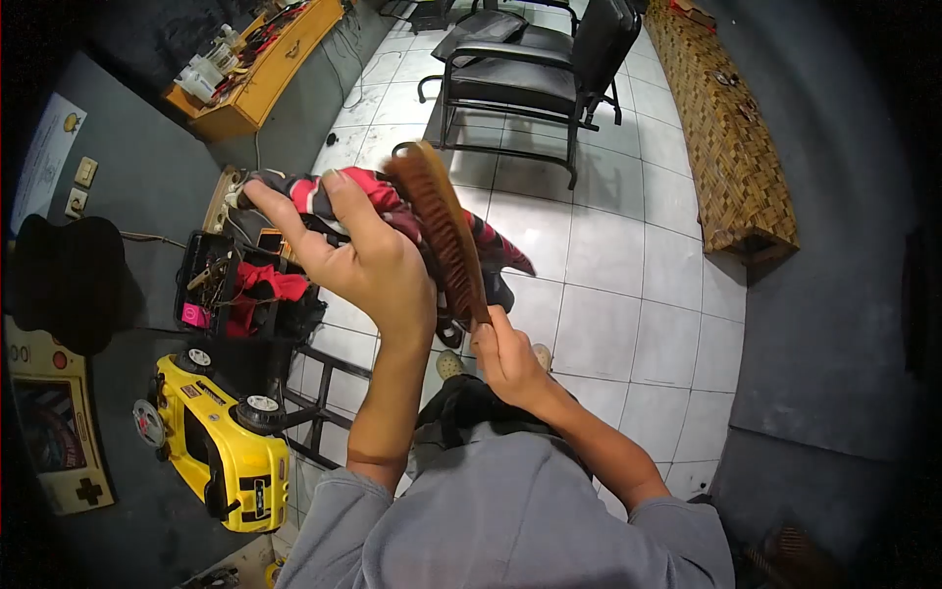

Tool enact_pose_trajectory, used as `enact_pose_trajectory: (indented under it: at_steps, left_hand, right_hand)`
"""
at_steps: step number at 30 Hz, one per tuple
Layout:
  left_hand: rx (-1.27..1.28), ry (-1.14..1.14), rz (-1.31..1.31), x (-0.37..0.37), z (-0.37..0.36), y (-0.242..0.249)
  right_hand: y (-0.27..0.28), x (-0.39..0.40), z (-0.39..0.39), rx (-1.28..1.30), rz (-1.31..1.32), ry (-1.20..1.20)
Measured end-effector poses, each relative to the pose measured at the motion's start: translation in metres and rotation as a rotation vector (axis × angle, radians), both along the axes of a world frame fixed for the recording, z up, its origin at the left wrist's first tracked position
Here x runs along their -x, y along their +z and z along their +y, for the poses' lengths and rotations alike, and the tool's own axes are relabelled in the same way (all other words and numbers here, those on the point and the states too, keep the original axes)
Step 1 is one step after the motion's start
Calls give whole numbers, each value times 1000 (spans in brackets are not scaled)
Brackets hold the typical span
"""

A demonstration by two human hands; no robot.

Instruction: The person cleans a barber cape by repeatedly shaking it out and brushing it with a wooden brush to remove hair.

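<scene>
While left hand [368, 265] grips red cloth [378, 196] | right hand [505, 353] clasps brush [442, 226]

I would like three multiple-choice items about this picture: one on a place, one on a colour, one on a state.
1. Where is the toy car?
A. On the black chair
B. On the floor at the person's left
C. On the woven bench

2. What colour is the toy car?
A. Yellow
B. Blue
C. White

3. How does the right hand stand?
A. Open and flat on the floor
B. Resting on the chair
C. Shut on the wooden brush

Answers:
1 B: the car stands low at the left side, beside the black toolbox, far from the chair and the bench.
2 A: its body is yellow, with black parts.
3 C: the fingers close round the lower end of the brush, whose bristles lie against the red and black cloth that the left hand holds up.
</scene>
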State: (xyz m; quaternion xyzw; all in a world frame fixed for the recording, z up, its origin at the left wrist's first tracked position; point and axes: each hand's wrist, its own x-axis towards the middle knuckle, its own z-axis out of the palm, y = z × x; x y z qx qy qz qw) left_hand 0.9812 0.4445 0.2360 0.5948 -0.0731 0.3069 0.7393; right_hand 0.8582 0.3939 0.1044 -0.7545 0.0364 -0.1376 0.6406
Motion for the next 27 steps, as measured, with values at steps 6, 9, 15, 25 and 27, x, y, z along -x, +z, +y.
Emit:
enact_pose_trajectory:
  at_steps: [6, 9, 15, 25, 27]
  left_hand:
    - [160, -21, -4, -11, 9, 12]
    - [220, -20, 35, -12, 13, 8]
    - [55, 147, 12, -19, 4, -6]
    - [120, 63, -5, -18, -16, 13]
    - [221, -34, -19, -22, -13, 17]
  right_hand:
    - [-182, 44, -42, 516, 603, 123]
    - [-225, 63, -61, 579, 632, 69]
    - [-110, 24, -57, 235, 419, -288]
    - [-71, -7, -14, 300, 287, -37]
    - [-134, 6, -30, 435, 643, 94]
